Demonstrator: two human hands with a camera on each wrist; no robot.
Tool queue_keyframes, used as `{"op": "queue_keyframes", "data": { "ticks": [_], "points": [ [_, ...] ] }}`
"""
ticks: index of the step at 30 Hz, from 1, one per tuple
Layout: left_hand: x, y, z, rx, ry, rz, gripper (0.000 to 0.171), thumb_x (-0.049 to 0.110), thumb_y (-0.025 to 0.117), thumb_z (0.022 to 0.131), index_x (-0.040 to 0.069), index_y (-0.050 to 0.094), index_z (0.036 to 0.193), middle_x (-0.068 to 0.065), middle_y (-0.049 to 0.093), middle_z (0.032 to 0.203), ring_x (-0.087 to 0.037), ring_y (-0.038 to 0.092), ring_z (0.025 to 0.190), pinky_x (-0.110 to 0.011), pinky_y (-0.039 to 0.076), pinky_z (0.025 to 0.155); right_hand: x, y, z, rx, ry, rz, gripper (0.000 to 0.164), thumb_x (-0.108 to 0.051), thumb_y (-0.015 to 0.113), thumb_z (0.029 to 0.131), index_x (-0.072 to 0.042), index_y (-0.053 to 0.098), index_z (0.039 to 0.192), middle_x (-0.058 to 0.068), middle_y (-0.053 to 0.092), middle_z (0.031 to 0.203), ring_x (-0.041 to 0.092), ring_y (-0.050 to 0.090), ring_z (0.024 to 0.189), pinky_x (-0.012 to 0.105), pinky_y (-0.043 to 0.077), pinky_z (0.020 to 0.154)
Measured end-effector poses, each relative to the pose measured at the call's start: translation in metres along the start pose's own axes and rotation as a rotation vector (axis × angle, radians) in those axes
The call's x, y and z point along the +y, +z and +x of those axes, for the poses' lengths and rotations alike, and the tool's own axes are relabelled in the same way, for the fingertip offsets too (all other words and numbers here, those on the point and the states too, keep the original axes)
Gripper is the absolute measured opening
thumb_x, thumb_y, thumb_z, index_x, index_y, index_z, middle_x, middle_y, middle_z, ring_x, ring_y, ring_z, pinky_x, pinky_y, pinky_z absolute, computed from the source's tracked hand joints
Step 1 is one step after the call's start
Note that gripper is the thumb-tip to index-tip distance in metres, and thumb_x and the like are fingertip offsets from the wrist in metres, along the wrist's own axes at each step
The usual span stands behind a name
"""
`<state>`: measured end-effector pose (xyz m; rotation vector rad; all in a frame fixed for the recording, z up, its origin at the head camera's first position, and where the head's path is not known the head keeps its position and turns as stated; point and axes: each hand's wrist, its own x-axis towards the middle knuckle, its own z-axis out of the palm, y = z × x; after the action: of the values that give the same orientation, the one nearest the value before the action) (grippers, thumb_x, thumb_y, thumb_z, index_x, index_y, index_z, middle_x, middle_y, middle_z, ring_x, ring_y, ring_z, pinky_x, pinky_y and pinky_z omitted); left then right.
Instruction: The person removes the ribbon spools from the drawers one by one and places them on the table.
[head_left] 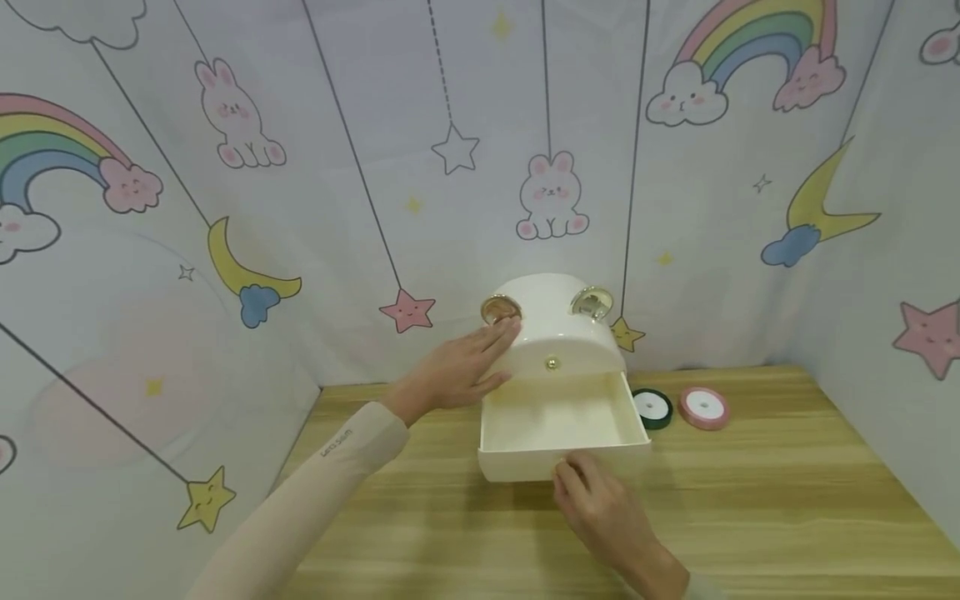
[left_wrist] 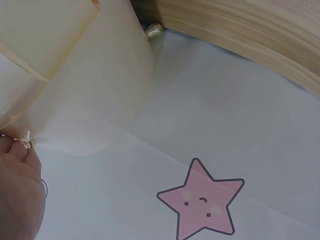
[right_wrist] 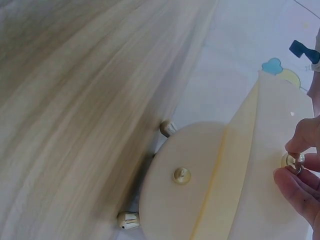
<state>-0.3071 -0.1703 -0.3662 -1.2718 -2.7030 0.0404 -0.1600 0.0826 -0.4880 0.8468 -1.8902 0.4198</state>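
Note:
A cream storage box (head_left: pixel 553 310) with a rounded top and two gold ear-shaped pieces stands against the back cloth. Its middle drawer (head_left: pixel 525 465) is pulled far out toward me, showing the bare inside. My right hand (head_left: pixel 609 510) pinches the small gold knob (right_wrist: pixel 291 161) on that drawer's front between thumb and fingers. With fingers extended, my left hand (head_left: pixel 459 367) rests on the box's upper left side, by the left gold ear (head_left: pixel 500 307). Another gold knob (head_left: pixel 552 363) sits on the section above. In the right wrist view, a lower knob (right_wrist: pixel 182 175) shows below the drawer.
Right of the box lie a dark green ribbon spool (head_left: pixel 654 408) and a pink ribbon spool (head_left: pixel 704 407). All stand on a wood-grain table (head_left: pixel 772 500). Printed cloth walls (head_left: pixel 360 208) enclose its back and sides. Gold feet (right_wrist: pixel 129 220) support the box.

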Motion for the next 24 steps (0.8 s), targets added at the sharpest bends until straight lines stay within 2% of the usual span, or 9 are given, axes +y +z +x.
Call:
{"op": "queue_keyframes", "data": {
  "ticks": [6, 17, 20, 24],
  "points": [
    [0.001, -0.001, 0.000, -0.005, -0.002, -0.014, 0.074, 0.046, 0.039, 0.113, 0.011, 0.008, 0.170, -0.007, 0.012, 0.178, -0.025, 0.022, 0.165, -0.041, 0.027, 0.134, 0.002, 0.002, 0.003, -0.003, 0.001, -0.010, 0.030, -0.012, 0.046, 0.104, -0.001, 0.069, 0.089, 0.012, 0.065, 0.090, 0.017, 0.064, 0.067, 0.024, 0.057, 0.054],
    [0.002, -0.002, -0.002, 0.001, -0.006, -0.027, 0.074, 0.046, 0.040, 0.113, 0.011, 0.008, 0.170, -0.008, 0.013, 0.178, -0.024, 0.022, 0.164, -0.041, 0.027, 0.134, 0.013, 0.006, 0.009, -0.110, 0.080, 0.030, 0.031, -0.014, 0.044, 0.106, -0.001, 0.068, 0.093, 0.012, 0.064, 0.094, 0.018, 0.064, 0.074, 0.027, 0.059, 0.059],
    [0.002, 0.000, -0.002, 0.005, -0.012, -0.027, 0.075, 0.046, 0.040, 0.113, 0.011, 0.008, 0.170, -0.008, 0.012, 0.178, -0.024, 0.022, 0.164, -0.041, 0.027, 0.134, 0.017, 0.008, 0.010, -0.141, 0.099, 0.048, 0.025, -0.013, 0.048, 0.104, 0.000, 0.068, 0.096, 0.013, 0.064, 0.096, 0.019, 0.065, 0.077, 0.027, 0.060, 0.061],
    [0.002, 0.001, -0.001, 0.009, -0.016, -0.021, 0.075, 0.047, 0.039, 0.113, 0.012, 0.008, 0.170, -0.007, 0.012, 0.179, -0.024, 0.022, 0.164, -0.041, 0.028, 0.134, 0.023, 0.012, 0.012, -0.160, 0.111, 0.048, 0.011, -0.005, 0.060, 0.094, 0.001, 0.068, 0.096, 0.014, 0.065, 0.098, 0.021, 0.066, 0.080, 0.028, 0.062, 0.063]
  ]
}}
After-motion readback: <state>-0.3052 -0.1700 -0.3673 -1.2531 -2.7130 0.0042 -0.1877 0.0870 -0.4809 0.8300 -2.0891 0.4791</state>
